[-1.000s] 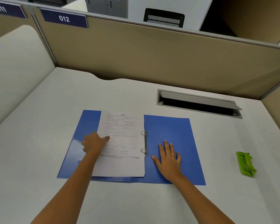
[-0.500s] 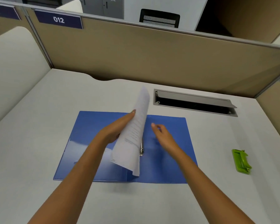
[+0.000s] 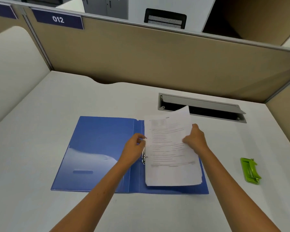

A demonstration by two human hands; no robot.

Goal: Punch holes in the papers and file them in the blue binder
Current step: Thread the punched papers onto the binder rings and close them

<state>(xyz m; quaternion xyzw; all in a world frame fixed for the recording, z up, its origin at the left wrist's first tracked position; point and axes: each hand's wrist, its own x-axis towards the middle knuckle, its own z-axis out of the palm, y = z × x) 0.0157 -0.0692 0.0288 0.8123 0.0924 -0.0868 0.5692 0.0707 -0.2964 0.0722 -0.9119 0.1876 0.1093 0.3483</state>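
Note:
The blue binder (image 3: 97,148) lies open flat on the white desk. A stack of printed papers (image 3: 169,154) lies on its right half, threaded on the metal rings (image 3: 144,159) at the spine; the top sheet's far corner curls up. My left hand (image 3: 135,148) is at the upper ring, fingers pinched on it beside the papers' left edge. My right hand (image 3: 195,139) rests on the papers' right edge, fingers curled over the sheets. A green hole punch (image 3: 250,170) lies on the desk to the right, apart from both hands.
A grey cable-tray slot (image 3: 201,107) with its lid raised is set into the desk behind the binder. A beige partition (image 3: 157,56) labelled 012 closes off the back, and another panel stands on the right. A white side panel (image 3: 10,67) stands on the left.
The papers were flipped over the rings from the binder's left half to its right half. My left hand moved to the upper ring; my right hand lifted and came down on the papers.

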